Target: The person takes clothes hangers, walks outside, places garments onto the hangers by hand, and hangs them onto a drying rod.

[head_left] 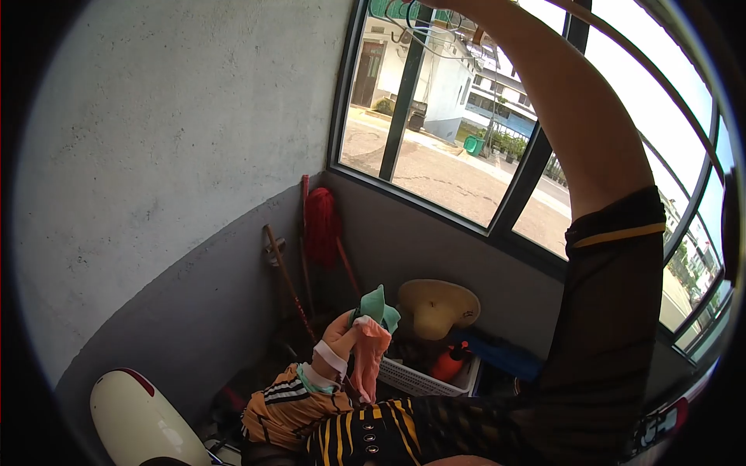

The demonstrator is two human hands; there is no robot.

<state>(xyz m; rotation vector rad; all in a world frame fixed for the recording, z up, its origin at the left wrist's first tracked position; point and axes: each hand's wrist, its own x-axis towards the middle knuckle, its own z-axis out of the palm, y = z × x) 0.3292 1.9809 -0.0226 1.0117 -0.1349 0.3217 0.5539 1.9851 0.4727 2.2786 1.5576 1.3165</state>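
Low in the middle, my left hand point(336, 328) is closed on a bunch of small cloth pieces. A pink cloth point(368, 356) hangs down from it, and a green cloth point(374, 307) sticks up past the fingers. Over that forearm lies an orange garment point(287, 400) with black and white stripes. My right arm reaches up to the top edge, where only a part of my right hand point(444, 4) shows; its fingers are cut off by the frame. Close beneath it are several clothes hangers point(435, 35), and whether the hand grips one cannot be seen.
In the corner stand a red mop point(320, 225) and a wooden stick point(289, 279). A straw hat point(439, 307) leans by the wall above a white basket point(412, 379) holding an orange bottle point(451, 362). At lower left is a cream rounded shell point(144, 419). Windows point(443, 155) line the right.
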